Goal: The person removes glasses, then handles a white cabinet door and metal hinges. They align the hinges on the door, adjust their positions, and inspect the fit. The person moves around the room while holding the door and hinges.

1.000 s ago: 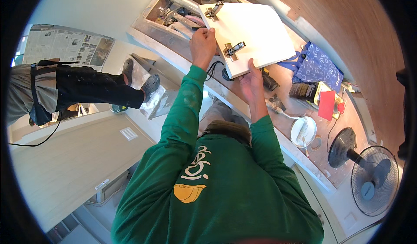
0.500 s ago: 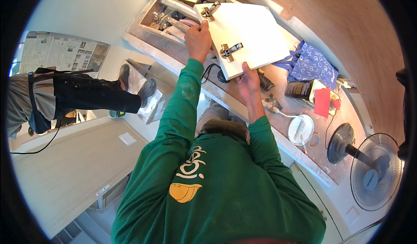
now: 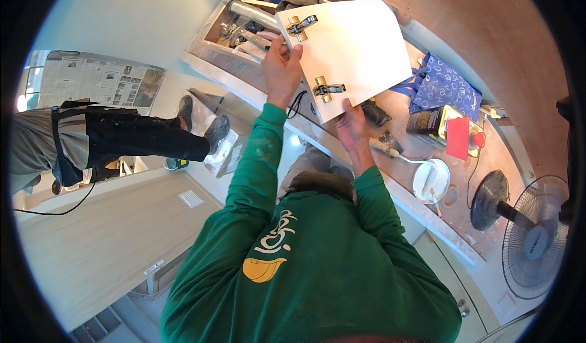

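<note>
A white cabinet door panel [image 3: 360,50] is held up over the worktop, its face with two metal hinges toward me. One hinge [image 3: 300,28] sits near the far left corner, the other hinge [image 3: 328,89] nearer to me on the same edge. My left hand [image 3: 282,71] grips the left edge between the hinges, fingers bent behind it. At the near right corner my right hand [image 3: 353,128] holds the lower edge, thumb on the face and the other fingers partly hidden beneath.
On the worktop [image 3: 390,136] to the right are a blue patterned bag [image 3: 445,86], a dark can [image 3: 425,123], a white tub [image 3: 431,181] and a fan [image 3: 534,239]. A wooden tool tray [image 3: 213,34] lies behind left. Another person's legs [image 3: 143,135] stand at the left.
The door panel has turned slightly in my hands, and its hinged face shows more squarely. My left hand's fingers have shifted lower along the edge. The whole view has shifted a little.
</note>
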Motion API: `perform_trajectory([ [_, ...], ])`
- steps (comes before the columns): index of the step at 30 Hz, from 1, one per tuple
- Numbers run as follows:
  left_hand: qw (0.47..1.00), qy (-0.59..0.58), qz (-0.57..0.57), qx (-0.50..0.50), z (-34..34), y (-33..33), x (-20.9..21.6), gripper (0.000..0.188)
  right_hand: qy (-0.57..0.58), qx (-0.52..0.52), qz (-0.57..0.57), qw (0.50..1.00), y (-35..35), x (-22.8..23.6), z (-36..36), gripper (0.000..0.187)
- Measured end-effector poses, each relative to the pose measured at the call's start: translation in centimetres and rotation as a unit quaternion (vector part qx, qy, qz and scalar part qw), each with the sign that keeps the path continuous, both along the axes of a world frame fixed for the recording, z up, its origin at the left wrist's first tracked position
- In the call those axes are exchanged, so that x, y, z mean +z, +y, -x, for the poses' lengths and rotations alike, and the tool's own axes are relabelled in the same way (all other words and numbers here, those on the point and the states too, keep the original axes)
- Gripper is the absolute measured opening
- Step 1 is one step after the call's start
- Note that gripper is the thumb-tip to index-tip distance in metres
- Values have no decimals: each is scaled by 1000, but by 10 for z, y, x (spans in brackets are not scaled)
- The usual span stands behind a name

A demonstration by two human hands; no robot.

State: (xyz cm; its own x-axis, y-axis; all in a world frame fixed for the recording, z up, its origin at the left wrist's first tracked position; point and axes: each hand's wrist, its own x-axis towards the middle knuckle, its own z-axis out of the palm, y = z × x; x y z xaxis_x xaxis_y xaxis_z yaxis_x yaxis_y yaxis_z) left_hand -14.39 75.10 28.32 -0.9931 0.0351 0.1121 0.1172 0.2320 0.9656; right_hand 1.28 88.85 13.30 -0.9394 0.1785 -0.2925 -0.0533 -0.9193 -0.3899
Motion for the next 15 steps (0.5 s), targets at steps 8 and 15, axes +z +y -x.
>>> perform_trajectory([
  [8,990,19,85,107,2,-1,-3,50,-44,5,-26,999,-3,-4,-11,45],
  [15,991,-40,-95,-88,-28,-39,-23,59,-40,10,-24,999,-4,-7,-21,43],
])
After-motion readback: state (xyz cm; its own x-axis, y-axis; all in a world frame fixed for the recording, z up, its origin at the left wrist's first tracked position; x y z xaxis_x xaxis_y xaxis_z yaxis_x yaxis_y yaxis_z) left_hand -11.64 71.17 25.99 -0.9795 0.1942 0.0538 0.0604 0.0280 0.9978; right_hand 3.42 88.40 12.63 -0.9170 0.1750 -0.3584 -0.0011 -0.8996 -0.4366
